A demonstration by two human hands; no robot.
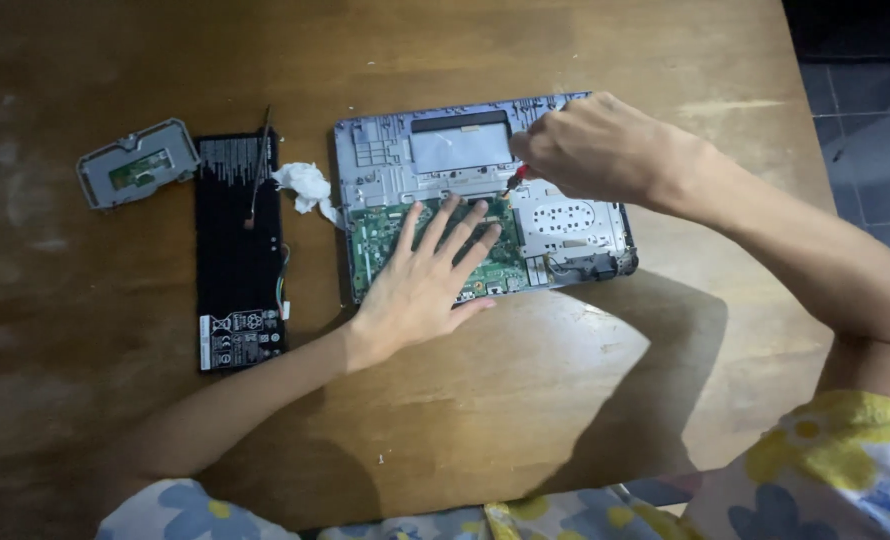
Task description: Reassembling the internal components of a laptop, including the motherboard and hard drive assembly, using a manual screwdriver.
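From my view, far left on the wooden table [565, 400] lies a grey touchpad module [137, 163]. Beside it sits a long black battery pack [237, 255], its long axis running away from me, then a crumpled white tissue [305, 186]. The opened laptop chassis [465, 150] sits mid-table, its long axis left to right and slightly tilted, grey inside with a green circuit board [375, 245] at its near left. My left hand [425, 280] lies flat on that board, fingers spread wide, gripping nothing. My right hand [595, 150] is closed around a red-handled screwdriver [517, 177], its tip pointing down-left into the chassis.
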